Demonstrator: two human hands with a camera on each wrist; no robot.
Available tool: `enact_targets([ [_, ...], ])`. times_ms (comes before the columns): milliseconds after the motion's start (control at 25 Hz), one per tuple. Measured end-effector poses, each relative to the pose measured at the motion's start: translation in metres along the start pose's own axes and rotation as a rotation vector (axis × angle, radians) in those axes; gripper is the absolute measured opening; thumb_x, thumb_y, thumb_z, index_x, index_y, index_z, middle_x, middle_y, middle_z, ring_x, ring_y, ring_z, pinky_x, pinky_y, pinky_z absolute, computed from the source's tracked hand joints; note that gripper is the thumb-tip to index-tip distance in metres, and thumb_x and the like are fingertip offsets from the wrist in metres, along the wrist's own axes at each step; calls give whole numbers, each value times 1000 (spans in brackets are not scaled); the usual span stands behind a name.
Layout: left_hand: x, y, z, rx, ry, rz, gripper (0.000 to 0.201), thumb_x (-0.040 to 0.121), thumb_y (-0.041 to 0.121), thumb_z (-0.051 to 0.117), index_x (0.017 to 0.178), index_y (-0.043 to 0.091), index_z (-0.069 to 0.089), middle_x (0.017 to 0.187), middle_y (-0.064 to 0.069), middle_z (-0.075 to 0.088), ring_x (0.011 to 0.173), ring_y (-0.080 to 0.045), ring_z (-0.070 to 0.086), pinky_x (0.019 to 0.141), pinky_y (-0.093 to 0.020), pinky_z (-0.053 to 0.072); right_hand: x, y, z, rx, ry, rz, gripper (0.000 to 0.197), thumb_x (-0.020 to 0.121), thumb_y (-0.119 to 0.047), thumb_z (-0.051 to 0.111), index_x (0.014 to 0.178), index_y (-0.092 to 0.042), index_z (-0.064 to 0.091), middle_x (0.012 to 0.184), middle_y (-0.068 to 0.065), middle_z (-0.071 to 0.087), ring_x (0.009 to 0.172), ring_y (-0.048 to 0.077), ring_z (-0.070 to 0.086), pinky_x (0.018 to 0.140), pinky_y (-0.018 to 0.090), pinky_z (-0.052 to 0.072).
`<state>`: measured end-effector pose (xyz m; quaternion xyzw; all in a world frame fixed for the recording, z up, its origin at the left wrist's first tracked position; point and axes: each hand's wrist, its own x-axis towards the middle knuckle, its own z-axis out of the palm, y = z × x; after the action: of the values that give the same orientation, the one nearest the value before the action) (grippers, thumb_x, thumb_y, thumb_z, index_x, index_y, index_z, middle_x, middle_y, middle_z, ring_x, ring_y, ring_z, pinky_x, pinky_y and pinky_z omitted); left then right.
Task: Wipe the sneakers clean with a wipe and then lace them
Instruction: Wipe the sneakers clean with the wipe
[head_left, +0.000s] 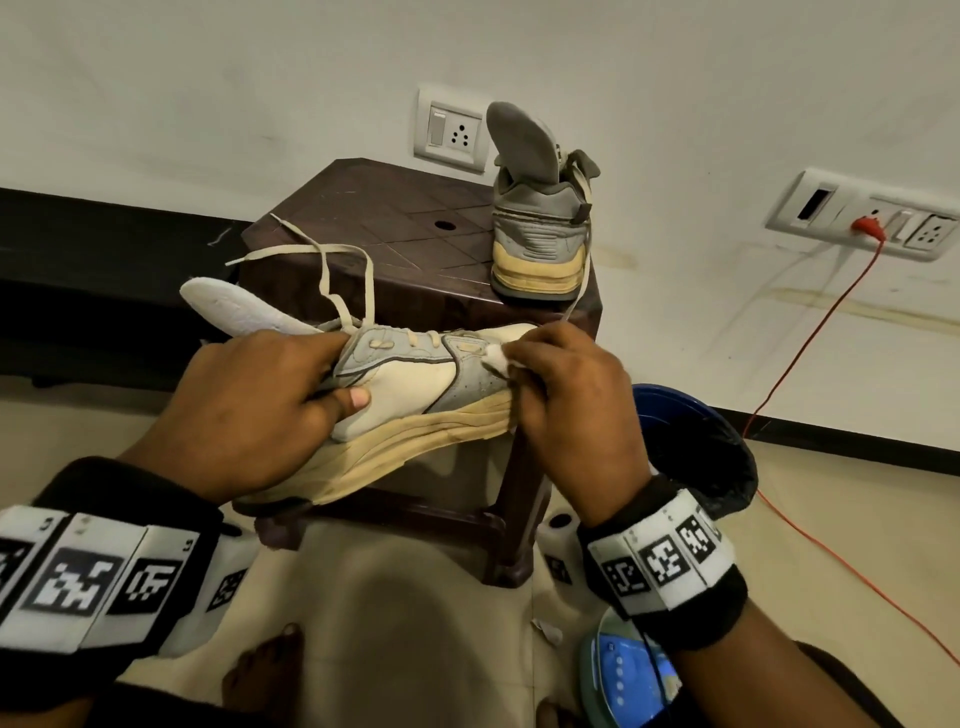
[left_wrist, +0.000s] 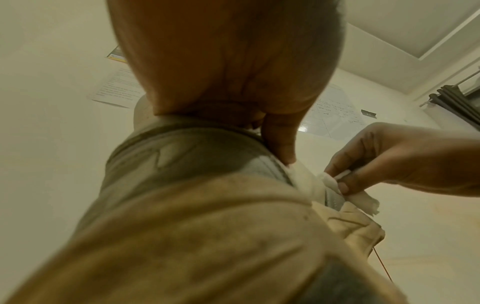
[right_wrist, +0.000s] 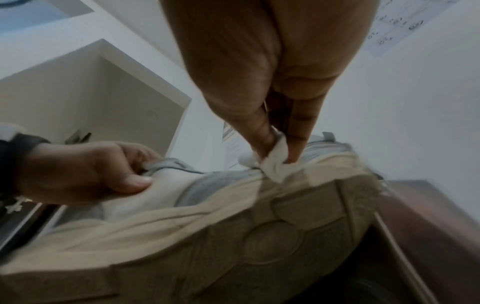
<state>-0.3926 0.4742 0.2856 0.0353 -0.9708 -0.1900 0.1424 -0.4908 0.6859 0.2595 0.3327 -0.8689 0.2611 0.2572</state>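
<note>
A grey and cream sneaker (head_left: 410, 379) lies on its side in the air before the stool, toe to the right, with its white insole (head_left: 234, 306) sticking out at the left and loose laces (head_left: 332, 270) trailing up. My left hand (head_left: 260, 410) grips its collar, thumb on the side panel (right_wrist: 124, 181). My right hand (head_left: 566, 400) pinches a small white wipe (head_left: 496, 358) against the grey toe area (right_wrist: 275, 164) (left_wrist: 335, 185). The second sneaker (head_left: 540, 234) stands on the stool, heel toward me, its insole pulled up.
A dark brown plastic stool (head_left: 374, 228) stands against the wall. A blue bin with a black liner (head_left: 691, 441) sits on the floor at the right. An orange cable (head_left: 810, 364) runs from a wall socket down across the floor. A bare foot (head_left: 270, 670) is below.
</note>
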Motion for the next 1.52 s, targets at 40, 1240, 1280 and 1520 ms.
enact_targets([
  [40, 0, 1, 0, 7, 3, 3, 52, 77, 52, 44, 119, 27, 64, 98, -1, 74, 90, -26, 67, 76, -42, 52, 5, 13, -1, -12, 27, 54, 20, 81, -1, 67, 99, -9, 74, 96, 8, 68, 84, 22, 64, 71, 33, 55],
  [1240, 0, 3, 1, -246, -88, -150, 45, 72, 52, 48, 109, 33, 66, 96, 13, 71, 92, -14, 63, 82, -44, 49, -3, 38, -21, 37, 39, 163, 18, 79, -5, 73, 95, -12, 75, 87, 3, 71, 76, 14, 62, 70, 28, 53],
  [1280, -1, 4, 0, -259, -90, -152, 46, 72, 52, 48, 109, 33, 66, 97, 13, 71, 92, -14, 64, 83, -45, 50, 0, 44, -22, 37, 58, 206, 17, 80, -5, 72, 95, -12, 75, 87, 4, 71, 75, 14, 62, 71, 29, 53],
  [1520, -3, 8, 1, -357, -98, -166, 43, 71, 51, 51, 109, 36, 66, 97, 16, 71, 93, -11, 64, 86, -45, 50, -15, 13, -19, 38, -26, 72, 18, 82, -8, 71, 99, -11, 74, 92, 3, 70, 80, 17, 65, 71, 33, 56],
])
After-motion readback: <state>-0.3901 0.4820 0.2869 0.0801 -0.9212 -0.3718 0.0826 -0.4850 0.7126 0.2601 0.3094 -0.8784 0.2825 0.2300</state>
